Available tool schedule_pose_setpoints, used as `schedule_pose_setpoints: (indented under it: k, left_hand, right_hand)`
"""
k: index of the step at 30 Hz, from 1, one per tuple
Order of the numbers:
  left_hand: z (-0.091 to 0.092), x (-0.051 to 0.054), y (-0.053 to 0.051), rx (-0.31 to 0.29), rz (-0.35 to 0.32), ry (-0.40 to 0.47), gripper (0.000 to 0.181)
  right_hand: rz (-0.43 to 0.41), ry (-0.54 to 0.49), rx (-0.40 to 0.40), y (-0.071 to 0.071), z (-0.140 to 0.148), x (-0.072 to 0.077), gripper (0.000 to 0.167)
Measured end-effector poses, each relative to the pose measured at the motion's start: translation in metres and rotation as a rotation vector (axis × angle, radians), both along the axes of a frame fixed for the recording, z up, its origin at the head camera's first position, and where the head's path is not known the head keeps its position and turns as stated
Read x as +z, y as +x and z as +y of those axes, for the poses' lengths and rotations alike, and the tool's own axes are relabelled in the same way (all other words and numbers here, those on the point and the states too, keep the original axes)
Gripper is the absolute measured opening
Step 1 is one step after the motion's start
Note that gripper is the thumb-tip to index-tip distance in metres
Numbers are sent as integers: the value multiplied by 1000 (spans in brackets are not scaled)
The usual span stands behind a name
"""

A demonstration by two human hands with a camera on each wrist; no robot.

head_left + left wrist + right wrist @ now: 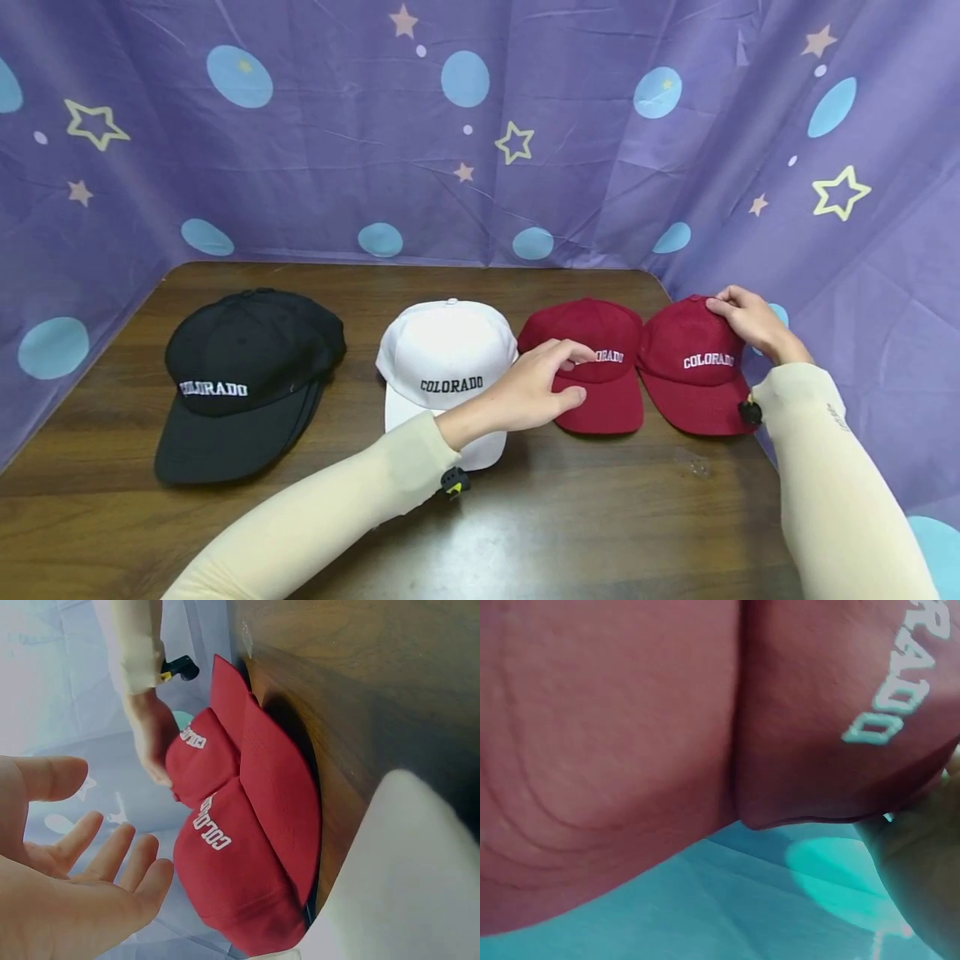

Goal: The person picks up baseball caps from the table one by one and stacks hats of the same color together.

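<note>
Two dark red baseball caps with white COLORADO lettering sit side by side on the right of the table. My right hand (756,322) grips the upper right side of the outer red cap (690,333), thumb on the crown; the other fingertips are partly hidden. In the right wrist view, that cap's brim (600,735) fills much of the picture. My left hand (531,387) hovers with loosely bent fingers before the inner red cap (603,404), holding nothing; the left wrist view shows a gap between hand and cap. A white baseball cap (446,337) lies partly behind my left hand.
At the left of the wooden table (360,533) rests a black baseball cap (240,354), with a second brim edge showing beneath its brim. A purple curtain (337,167) with stars and blue dots encloses the back and sides. A small clear object (697,465) lies near the front right.
</note>
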State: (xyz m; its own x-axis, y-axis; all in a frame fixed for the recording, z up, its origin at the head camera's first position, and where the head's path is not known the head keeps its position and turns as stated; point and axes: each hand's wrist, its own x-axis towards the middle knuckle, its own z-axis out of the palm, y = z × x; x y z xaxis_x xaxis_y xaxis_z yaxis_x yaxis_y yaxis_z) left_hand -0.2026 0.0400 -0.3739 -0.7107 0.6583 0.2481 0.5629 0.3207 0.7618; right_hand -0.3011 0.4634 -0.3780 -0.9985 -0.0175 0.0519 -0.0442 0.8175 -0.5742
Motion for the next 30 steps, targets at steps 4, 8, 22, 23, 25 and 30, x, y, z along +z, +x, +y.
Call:
schedule_pose_setpoints:
  k: [4, 8, 22, 23, 25, 30]
  left_hand:
    - [-1, 0, 0, 7, -13, 11, 44]
    - [-1, 2, -2, 16, -15, 19, 45]
    - [-4, 14, -17, 59, -7, 145, 45]
    - [-4, 16, -18, 62, -3, 158, 45]
    - [-4, 20, -21, 71, 8, 175, 47]
    - [0, 26, -26, 54, 15, 190, 53]
  right_hand:
    - [21, -61, 31, 9, -2, 20, 35]
    - [75, -111, 71, 19, -6, 43, 26]
    - [248, -233, 220, 72, -57, 116, 6]
    - [257, -250, 254, 75, -62, 118, 6]
    - [264, -279, 321, 81, -71, 121, 6]
    - [233, -320, 436, 94, -95, 123, 5]
